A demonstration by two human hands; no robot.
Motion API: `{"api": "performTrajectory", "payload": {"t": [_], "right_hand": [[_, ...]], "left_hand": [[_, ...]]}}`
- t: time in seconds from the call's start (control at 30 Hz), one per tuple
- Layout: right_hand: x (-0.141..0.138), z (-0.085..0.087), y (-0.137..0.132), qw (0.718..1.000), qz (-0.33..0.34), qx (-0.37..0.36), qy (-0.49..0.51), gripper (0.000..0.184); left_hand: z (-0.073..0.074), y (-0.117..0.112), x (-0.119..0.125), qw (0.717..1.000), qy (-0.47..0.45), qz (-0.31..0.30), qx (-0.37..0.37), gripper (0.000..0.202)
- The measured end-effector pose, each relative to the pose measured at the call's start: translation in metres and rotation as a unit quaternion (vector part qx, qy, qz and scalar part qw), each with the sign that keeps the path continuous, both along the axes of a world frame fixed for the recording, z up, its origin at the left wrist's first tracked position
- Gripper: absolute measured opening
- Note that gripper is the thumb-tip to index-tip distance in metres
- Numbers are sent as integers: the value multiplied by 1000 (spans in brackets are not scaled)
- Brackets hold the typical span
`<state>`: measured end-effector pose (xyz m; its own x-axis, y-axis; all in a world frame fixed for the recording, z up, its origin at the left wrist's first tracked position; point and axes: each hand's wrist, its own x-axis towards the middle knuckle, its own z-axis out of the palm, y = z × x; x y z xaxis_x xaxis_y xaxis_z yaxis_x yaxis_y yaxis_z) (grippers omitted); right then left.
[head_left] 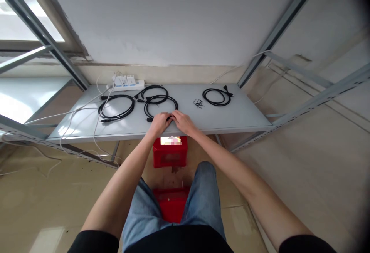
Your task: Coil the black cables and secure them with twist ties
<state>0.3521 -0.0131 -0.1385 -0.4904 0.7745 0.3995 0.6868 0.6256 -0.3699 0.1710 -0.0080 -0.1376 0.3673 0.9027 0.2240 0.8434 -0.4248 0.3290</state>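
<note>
Both my hands meet at the front edge of a grey metal shelf [225,116], on the near side of a coiled black cable [177,101]. My left hand [160,123] and my right hand [181,121] have their fingertips pinched together on this cable's near side. What exactly lies between the fingertips is mostly hidden. Touching its far side is another black cable coil [167,90]. Farther left rests a third coil [115,118] with its plug toward me. A small heap of short black ties [198,103] lies right of my hands, and one more coiled cable [216,104] beyond it.
A white power strip [140,85] with plugged-in adapters sits at the back left, its white cords [95,129] trailing over the shelf's edge. Grey uprights [280,20] frame the shelf. Below are a red box [170,156] and a red stool [173,206] between my legs.
</note>
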Motion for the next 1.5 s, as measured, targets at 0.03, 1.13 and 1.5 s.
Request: {"api": "performTrajectory", "payload": {"t": [0.03,1.13,1.5], "right_hand": [[0,0,0,1000,2,-3,4,20],[3,-3,4,998,-49,5,33,20],[3,-1,5,997,-57,-19,42,17]], "left_hand": [[-1,0,0,1000,-1,-2,3,29],[3,-9,3,995,-75,-54,48,26],[1,-9,4,992,-97,-57,59,19]]}}
